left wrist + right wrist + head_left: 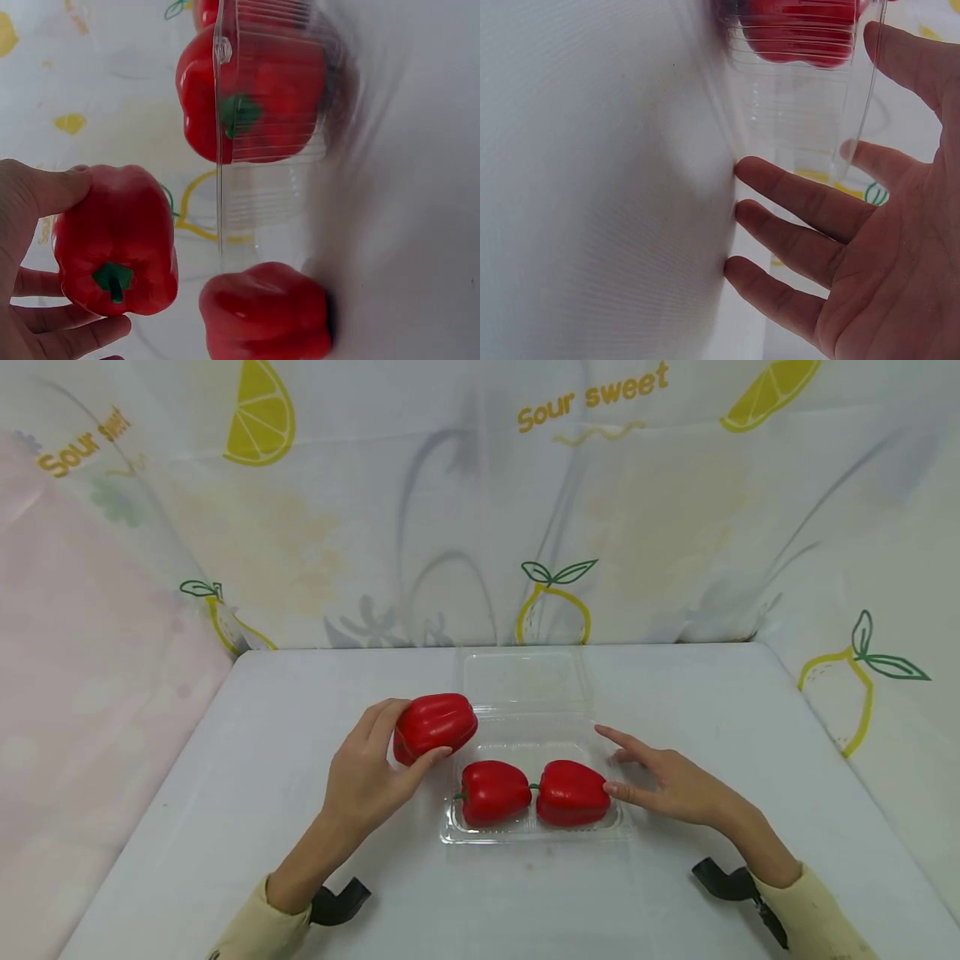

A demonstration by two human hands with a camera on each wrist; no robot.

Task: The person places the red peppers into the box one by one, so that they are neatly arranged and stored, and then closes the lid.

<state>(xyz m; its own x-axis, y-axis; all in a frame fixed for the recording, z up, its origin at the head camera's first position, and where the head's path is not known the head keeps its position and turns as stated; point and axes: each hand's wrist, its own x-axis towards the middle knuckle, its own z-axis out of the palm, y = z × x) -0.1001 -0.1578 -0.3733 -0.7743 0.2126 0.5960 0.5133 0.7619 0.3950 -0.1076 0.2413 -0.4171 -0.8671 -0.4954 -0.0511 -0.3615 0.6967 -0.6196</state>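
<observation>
Three peppers: all red, glossy, blocky and ribbed, with green stems.
Held pepper: gripped in the left hand, thumb and fingers curled round it, just beside the left rim of the clamshell tray and level with its vacant rear half.
Long axis: lies roughly sideways, stem end toward the palm, as the left wrist view shows.
Tray peppers: left one and right one lie side by side in the tray's front half, nearly touching.
Tray: thin clear plastic, ridged walls, hinged lid lying flat behind it.
Right hand: fingers straight and spread, holding nothing, fingertips against the tray's right wall.
Nearer hand: the left.
Table: smooth white, under the tray.
</observation>
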